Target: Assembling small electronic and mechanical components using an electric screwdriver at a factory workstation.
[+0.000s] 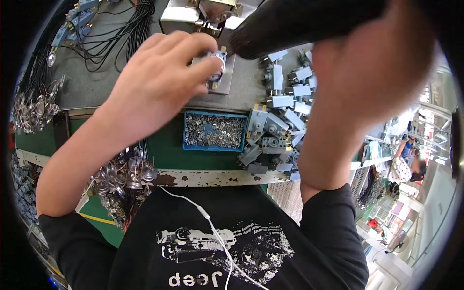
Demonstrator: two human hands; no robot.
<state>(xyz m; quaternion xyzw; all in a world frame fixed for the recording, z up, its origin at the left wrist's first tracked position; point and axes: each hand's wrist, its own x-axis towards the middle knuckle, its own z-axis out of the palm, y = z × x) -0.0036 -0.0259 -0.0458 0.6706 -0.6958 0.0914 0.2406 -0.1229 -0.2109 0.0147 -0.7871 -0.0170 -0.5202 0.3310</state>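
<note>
My left hand (162, 72) reaches in from the left, thumb and fingers closed round a small part with a shiny round disc (216, 67) and brass tabs. That part sits over a flat metal plate (224, 86) on the bench. On the right, my right hand (369, 72) is raised close to the camera and blurred. It grips a thick black cylindrical tool (295, 26), whose narrower end points left toward the part. The fingers of that hand are mostly out of view behind the tool and the dark rim of the picture.
A blue tray (215, 149) of small metal pieces lies nearer me. Grey switch boxes (278, 128) with brass tabs pile up right of it. Black cables (108, 46) and metal discs (36, 111) lie left. A metal fixture (215, 14) stands at the back. A white cable (205, 212) crosses my shirt.
</note>
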